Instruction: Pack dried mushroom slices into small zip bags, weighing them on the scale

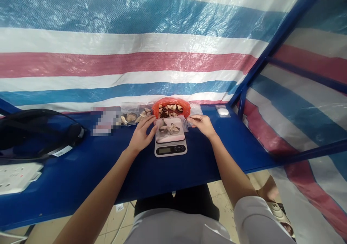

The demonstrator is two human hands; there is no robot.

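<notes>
A white digital kitchen scale stands on the blue table. On its platform lies a clear plastic zip bag holding pale, dark-edged dried slices. My left hand is at the bag's left side, fingers stretched and thumb apart, tips close to its edge. At the bag's right edge, my right hand pinches the plastic between thumb and fingers. Just behind the scale sits a red plastic bag with more such slices inside. Filled clear bags lie to its left.
A small clear packet with a white round item lies at the right. Left are a black headset-like device and a white power strip. Striped plastic sheeting and a blue metal frame enclose the table.
</notes>
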